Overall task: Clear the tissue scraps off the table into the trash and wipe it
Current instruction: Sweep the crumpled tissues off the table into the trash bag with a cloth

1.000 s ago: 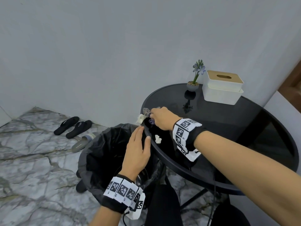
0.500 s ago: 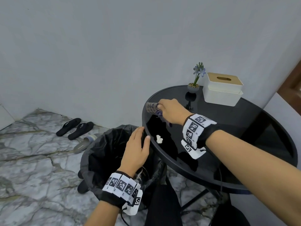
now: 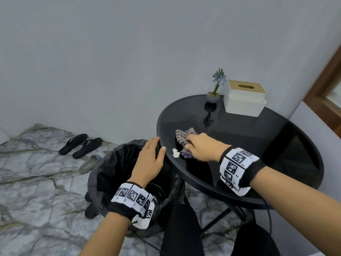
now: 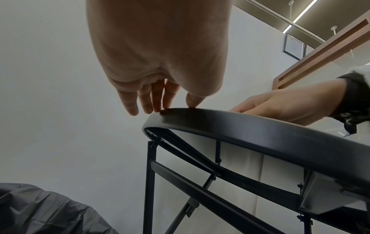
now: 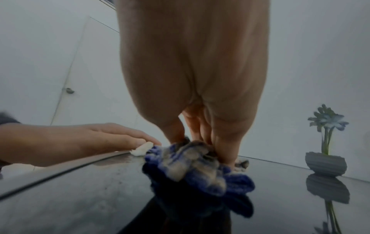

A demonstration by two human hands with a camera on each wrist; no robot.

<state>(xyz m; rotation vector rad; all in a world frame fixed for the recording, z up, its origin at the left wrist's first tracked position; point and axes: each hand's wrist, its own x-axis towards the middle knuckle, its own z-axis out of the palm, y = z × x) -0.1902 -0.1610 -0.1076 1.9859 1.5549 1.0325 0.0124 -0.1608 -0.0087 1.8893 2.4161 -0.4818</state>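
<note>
A round black glass table (image 3: 276,145) stands beside a trash bin lined with a black bag (image 3: 114,172). One white tissue scrap (image 3: 175,152) lies near the table's left edge. My right hand (image 3: 190,143) grips a bunched blue and grey checked cloth (image 3: 182,137) against the tabletop, just right of the scrap. In the right wrist view the cloth (image 5: 196,164) nearly touches the scrap (image 5: 141,150). My left hand (image 3: 156,146) is open above the bin. Its fingertips (image 4: 156,109) touch the table rim (image 4: 260,129).
A small potted flower (image 3: 214,95) and a white tissue box with a wooden lid (image 3: 245,100) stand at the table's far side. Black sandals (image 3: 81,145) and a grey slipper (image 3: 90,163) lie on the marble floor behind the bin.
My right hand has drawn the cloth from the far left rim back toward the scrap. The scrap seen at the rim a second ago is gone from view. My left hand stays at the rim.
</note>
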